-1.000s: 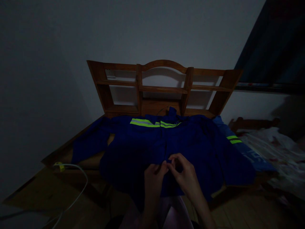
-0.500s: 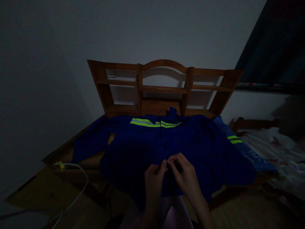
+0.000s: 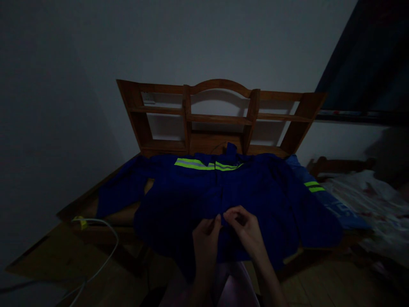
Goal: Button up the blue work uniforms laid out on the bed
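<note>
A dark blue jacket [image 3: 255, 187] lies spread over a wooden desk, with a yellow-green and grey reflective stripe [image 3: 194, 164] across its chest. At the lower part of its front opening, my left hand [image 3: 206, 236] pinches the cloth edge between thumb and fingers. Just beside it, my right hand [image 3: 244, 226] is closed in a pinch on the other side of the opening, also at the jacket. The fingertips of both hands nearly meet. Whatever small fastening lies between them is too dark to make out.
A wooden shelf unit [image 3: 220, 119] rises at the desk's back against the wall. To the right are a blue printed bag [image 3: 343, 213] and crumpled clear plastic [image 3: 377, 200]. A white cable [image 3: 110, 251] hangs at the left by the desk [image 3: 121, 215].
My right hand's fingers have curled a little more and shifted slightly left. My left hand has moved very slightly left. The jacket stays in place.
</note>
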Demonstrator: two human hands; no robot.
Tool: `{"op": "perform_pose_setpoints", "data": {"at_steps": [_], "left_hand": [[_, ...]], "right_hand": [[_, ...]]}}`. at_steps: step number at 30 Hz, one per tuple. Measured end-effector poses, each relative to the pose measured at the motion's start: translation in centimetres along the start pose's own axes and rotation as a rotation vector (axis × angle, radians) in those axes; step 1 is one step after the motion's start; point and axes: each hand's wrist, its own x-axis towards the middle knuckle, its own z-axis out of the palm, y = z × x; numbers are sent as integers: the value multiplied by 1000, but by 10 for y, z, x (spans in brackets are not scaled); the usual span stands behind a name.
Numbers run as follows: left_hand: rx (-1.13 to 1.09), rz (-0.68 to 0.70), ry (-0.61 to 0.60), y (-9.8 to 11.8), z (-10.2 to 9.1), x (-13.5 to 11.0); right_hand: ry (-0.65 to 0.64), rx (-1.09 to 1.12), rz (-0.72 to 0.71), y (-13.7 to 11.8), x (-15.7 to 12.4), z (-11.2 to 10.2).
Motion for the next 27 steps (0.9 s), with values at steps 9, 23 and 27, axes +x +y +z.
{"op": "perform_pose_setpoints", "data": {"at_steps": [9,23,27], "left_hand": [[219,141,33,-3,1,-6],[-44,67,-50,-2,6,-7],[-91,-24,-50,-5,8,-18]], "right_hand": [[-46,282,220,-5,-1,-3],[39,572,371,9,-3,10],[101,441,249,-4,-5,5]]}}
